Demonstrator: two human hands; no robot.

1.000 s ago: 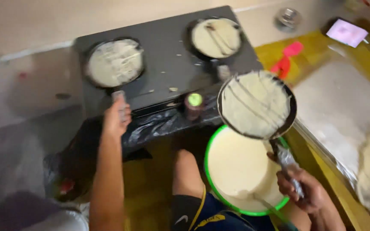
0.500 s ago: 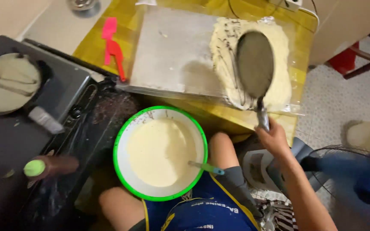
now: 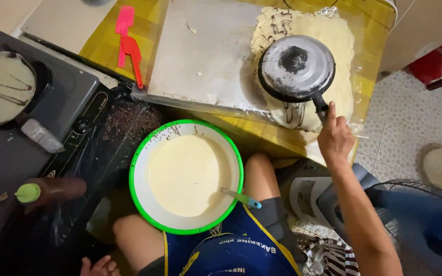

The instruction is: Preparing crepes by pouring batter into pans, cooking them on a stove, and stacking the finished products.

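The pan (image 3: 296, 68) is now flipped face down on the crepe pile (image 3: 328, 38) on the table (image 3: 103, 38), no longer tilted above it. Right hand (image 3: 335, 139) stays clamped on its handle; left hand (image 3: 98, 266), grip unclear, has dropped low.

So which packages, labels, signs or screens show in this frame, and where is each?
Squeeze bottle: lying on the dark stove top at left, brown with a green cap.
Apron print: pale lettering on the blue, yellow-edged apron at bottom centre.
Stove panel marking: small pale lettering on the stove's front edge.
No screens or signs.
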